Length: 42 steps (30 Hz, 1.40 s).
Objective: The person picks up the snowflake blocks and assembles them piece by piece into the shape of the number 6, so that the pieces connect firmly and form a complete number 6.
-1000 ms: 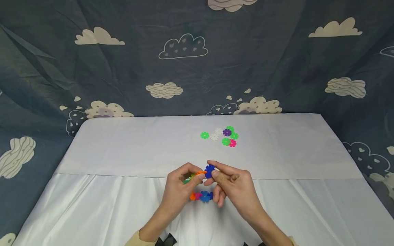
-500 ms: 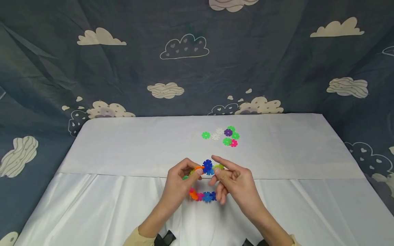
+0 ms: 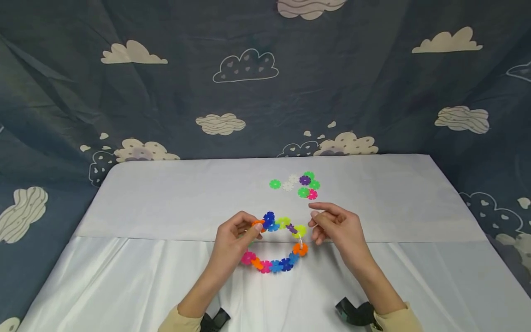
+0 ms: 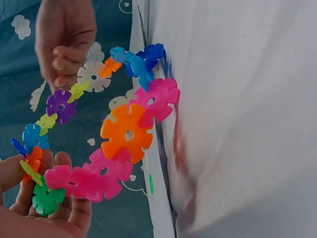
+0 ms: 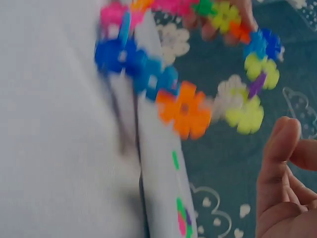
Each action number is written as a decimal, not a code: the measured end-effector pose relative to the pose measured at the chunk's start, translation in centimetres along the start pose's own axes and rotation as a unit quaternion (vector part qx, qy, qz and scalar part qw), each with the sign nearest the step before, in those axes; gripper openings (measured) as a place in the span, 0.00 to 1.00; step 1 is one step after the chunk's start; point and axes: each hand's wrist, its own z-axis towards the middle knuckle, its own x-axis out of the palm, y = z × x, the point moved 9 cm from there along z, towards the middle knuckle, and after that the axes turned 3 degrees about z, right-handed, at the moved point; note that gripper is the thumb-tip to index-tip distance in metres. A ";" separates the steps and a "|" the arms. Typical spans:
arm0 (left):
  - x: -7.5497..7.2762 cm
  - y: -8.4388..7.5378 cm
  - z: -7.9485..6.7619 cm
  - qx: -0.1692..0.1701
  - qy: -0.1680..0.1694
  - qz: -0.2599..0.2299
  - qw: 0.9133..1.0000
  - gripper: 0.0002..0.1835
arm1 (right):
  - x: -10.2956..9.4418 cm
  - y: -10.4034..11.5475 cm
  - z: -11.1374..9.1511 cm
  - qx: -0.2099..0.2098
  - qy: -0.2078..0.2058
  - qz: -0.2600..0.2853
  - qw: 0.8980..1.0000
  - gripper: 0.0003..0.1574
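Note:
A ring of interlocking plastic flower discs (image 3: 300, 249) hangs over the near part of the table, in pink, orange, blue, yellow, purple, white and green. My left hand (image 3: 234, 237) pinches its left side at the orange disc, thumb on top. In the left wrist view the linked discs (image 4: 116, 131) form a closed-looking loop, with the green disc (image 4: 48, 201) lying against the fingers. My right hand (image 3: 338, 226) is apart from the loop, just to its right, with index finger extended and other fingers loosely bent. Nothing shows in it; in the right wrist view its thumb (image 5: 280, 148) is bare.
Several loose discs lie farther back on the white-covered table (image 3: 186, 198): a lone green disc (image 3: 274, 184), white ones (image 3: 288, 186), a purple disc (image 3: 304, 180) over green, and a pink disc (image 3: 312, 194). A dark cloud-patterned cloth (image 3: 249, 97) hangs behind.
The right hand has let go of the chain near the blue and yellow discs and moved off to the right. The left hand still holds it, shifted slightly left, and the whole ring shows.

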 end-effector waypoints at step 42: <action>-0.2 0.1 0.2 0.000 0.008 -0.019 1.000 0.05 | 0.2 -3.5 13.3 -0.054 0.146 -0.393 0.906 0.19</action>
